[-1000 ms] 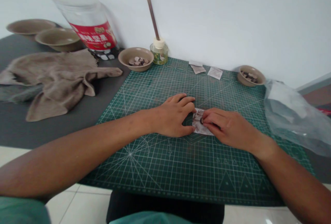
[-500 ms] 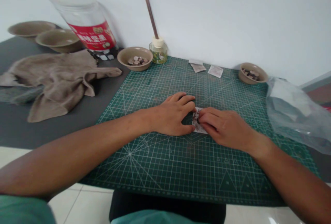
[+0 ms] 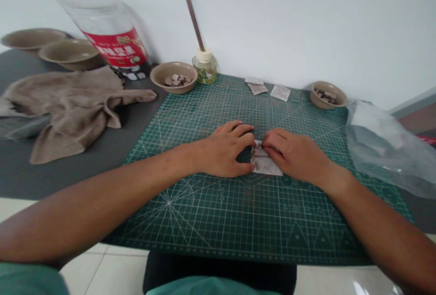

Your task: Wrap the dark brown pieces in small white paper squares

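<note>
A small whitish square of paper (image 3: 267, 165) with brown line markings lies flat on the green cutting mat (image 3: 211, 222). My left hand (image 3: 226, 149) rests palm down at its left side, fingers spread, with thumb and index fingertips on the paper's left edge. Over the upper right part of the square, my right hand (image 3: 294, 154) is closed in a pinch, its fingertips at the top edge. Whatever those fingertips hold, if anything, is hidden.
Similar squares (image 3: 280, 92) lie at the mat's back edge. Bowls with small pieces stand back left (image 3: 173, 77) and right (image 3: 328, 95). A reed diffuser (image 3: 205, 65), a large jar (image 3: 116, 47), a brown cloth (image 3: 75, 113) and a clear plastic bag (image 3: 388, 145) surround the mat.
My right hand has shifted from the middle of the paper up to its top edge, uncovering more of the square. My left hand stays in place. The view has turned slightly.
</note>
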